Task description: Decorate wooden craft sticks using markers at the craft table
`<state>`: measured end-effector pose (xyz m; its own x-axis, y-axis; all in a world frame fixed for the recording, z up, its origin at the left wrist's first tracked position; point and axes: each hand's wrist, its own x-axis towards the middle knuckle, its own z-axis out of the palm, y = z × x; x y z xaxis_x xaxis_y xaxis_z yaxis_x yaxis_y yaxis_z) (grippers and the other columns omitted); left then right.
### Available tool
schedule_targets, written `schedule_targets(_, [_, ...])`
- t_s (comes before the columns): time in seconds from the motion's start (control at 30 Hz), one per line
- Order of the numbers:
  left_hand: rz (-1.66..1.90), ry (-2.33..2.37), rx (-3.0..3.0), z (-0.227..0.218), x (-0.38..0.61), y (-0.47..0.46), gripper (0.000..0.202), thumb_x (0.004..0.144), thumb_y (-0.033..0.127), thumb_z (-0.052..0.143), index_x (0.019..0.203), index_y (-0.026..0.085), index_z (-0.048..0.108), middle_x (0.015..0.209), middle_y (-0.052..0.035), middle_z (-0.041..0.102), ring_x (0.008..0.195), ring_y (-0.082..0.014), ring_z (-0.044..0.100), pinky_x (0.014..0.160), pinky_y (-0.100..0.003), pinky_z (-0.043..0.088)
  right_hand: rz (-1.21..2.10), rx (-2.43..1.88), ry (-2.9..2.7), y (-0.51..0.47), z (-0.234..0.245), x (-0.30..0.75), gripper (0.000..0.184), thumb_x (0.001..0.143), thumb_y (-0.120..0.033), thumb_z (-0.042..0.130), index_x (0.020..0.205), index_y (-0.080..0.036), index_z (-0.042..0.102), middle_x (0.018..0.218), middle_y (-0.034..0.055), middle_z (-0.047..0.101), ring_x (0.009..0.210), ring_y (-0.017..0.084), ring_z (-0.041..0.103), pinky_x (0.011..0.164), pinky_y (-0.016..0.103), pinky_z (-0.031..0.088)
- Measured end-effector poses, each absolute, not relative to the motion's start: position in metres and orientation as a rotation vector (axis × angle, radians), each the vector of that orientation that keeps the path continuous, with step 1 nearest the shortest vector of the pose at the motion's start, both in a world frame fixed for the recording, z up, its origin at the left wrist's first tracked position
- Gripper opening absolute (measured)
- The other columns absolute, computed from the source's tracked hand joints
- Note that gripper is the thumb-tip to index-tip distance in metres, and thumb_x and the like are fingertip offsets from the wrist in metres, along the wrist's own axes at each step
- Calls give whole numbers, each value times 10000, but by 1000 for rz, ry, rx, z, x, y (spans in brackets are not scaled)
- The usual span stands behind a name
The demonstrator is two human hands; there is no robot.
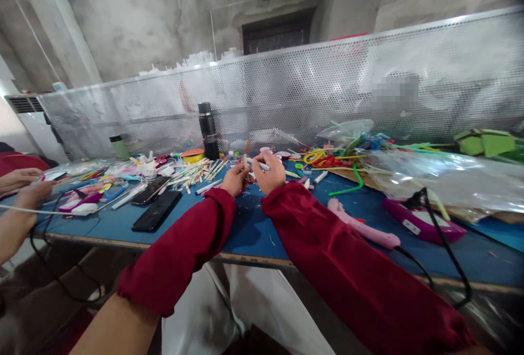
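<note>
Both my arms wear dark red sleeve covers and reach over the blue table (254,229). My left hand (234,179) is closed around a thin stick-like piece held upright. My right hand (269,172) is closed on a small white stick (262,166) that pokes out to the left. The two hands nearly touch above the table's middle. A pile of white and wooden sticks (200,172) lies just to the left of them.
Two black phones (158,210) lie left of my arms. A pink glue gun (362,228) and a purple one (421,224) with black cords lie right. A black flask (208,130) stands behind. Colourful pipe cleaners (339,156), plastic bags, a perforated metal screen. Another person's hands (22,186) work at far left.
</note>
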<state>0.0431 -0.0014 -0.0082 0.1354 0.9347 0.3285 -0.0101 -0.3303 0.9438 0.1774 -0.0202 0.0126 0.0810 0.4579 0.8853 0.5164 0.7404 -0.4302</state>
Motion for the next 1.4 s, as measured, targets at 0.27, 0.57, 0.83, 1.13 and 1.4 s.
schedule_targets(0.27, [1353,941,1513,-5,44,-4,192,857,356,589,804,174,563,555,30,613,352,-67,436,379,-194,251,-90,-848,-1512,-19,12,178,136,849,-271,528,719,-234,550,725,1,618,679,159,530,658,291,392])
schedule_targets(0.57, [1346,936,1521,-9,42,0,199,845,366,602,815,172,571,552,36,599,354,-64,431,372,-191,244,-76,-848,-1538,-19,13,179,130,851,-281,532,732,-232,556,718,0,617,669,159,535,667,296,398])
schedule_targets(0.83, [1344,940,1520,-8,43,-1,204,848,374,603,825,173,575,529,46,580,345,-66,424,372,-197,247,-66,-836,-1545,-19,12,178,129,852,-289,525,740,-237,563,717,1,623,685,161,544,664,288,407])
schedule_targets(1.13, [1354,933,1524,-6,44,-4,165,863,328,566,809,172,558,528,43,584,345,-70,432,369,-196,247,-66,-836,-1535,-22,14,178,131,844,-280,527,726,-231,556,727,8,624,690,165,546,683,301,405])
schedule_targets(1.4, [1349,916,1536,-9,43,-1,182,844,352,596,829,171,581,537,45,584,354,-67,433,378,-194,248,-35,-808,-1538,-24,14,176,137,851,-299,533,736,-231,566,712,4,627,684,161,554,682,299,418])
